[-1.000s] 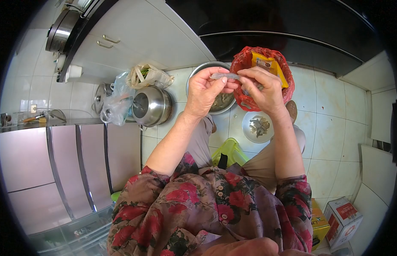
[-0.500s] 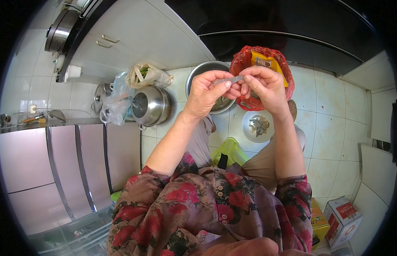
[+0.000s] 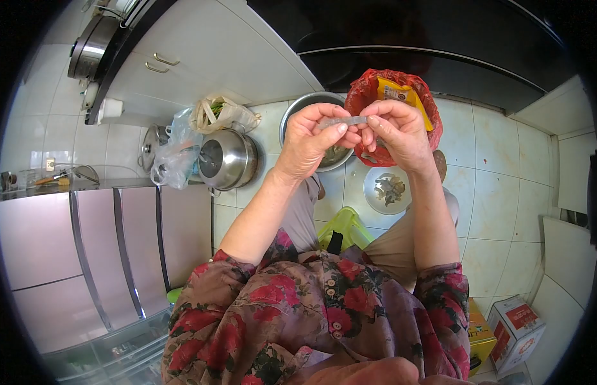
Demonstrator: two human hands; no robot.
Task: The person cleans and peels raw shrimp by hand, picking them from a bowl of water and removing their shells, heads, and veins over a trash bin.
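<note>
A greyish shrimp [image 3: 343, 120] is stretched between my two hands, above the basin and the red bag. My left hand [image 3: 306, 142] pinches one end with thumb and fingers. The other end sits in the fingertips of my right hand [image 3: 400, 133]. Below, a steel basin [image 3: 291, 115] is partly covered by my left hand and has something wet and greyish in it. Several grey shrimp [image 3: 389, 188] lie in a white bowl [image 3: 371, 200] on the floor, under my right forearm.
A red plastic bag [image 3: 362, 86] with a yellow packet [image 3: 401, 94] in it stands beyond my right hand. On the left are a steel pot [image 3: 237, 157], a clear plastic bag [image 3: 176, 157] and a cloth-like bag [image 3: 237, 119]. Boxes [image 3: 515, 327] stand at lower right.
My fingers have shifted very slightly on the shrimp, and a little more of it shows between them. Both arms stay almost where they were.
</note>
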